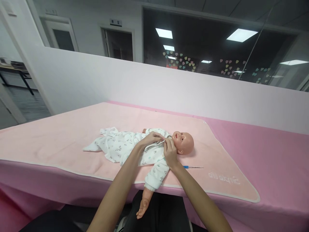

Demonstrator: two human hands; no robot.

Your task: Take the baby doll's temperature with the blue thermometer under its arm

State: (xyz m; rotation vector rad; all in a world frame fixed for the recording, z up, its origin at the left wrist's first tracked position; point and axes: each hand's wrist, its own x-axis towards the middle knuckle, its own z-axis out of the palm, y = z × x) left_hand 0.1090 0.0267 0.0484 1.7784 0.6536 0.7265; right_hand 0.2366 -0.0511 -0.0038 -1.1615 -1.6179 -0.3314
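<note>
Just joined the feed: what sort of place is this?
Probably an infant-care training room: a plastic baby doll in a white printed romper lies on a pink padded blanket, behind it a glass-walled office partition.

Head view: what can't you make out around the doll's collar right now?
- Collar fastening on the doll's clothes: covered by the left hand and right hand.
- Whether the fingers pinch fabric: too small.
- Thin stick beside the doll's head: too small to identify.
- Blanket lettering: blurred.

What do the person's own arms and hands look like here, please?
Both forearms are bare, with no sleeves in view. The left hand and right hand wear no gloves. No watch, ring or bracelet shows, though the hands are small in the picture.
</note>
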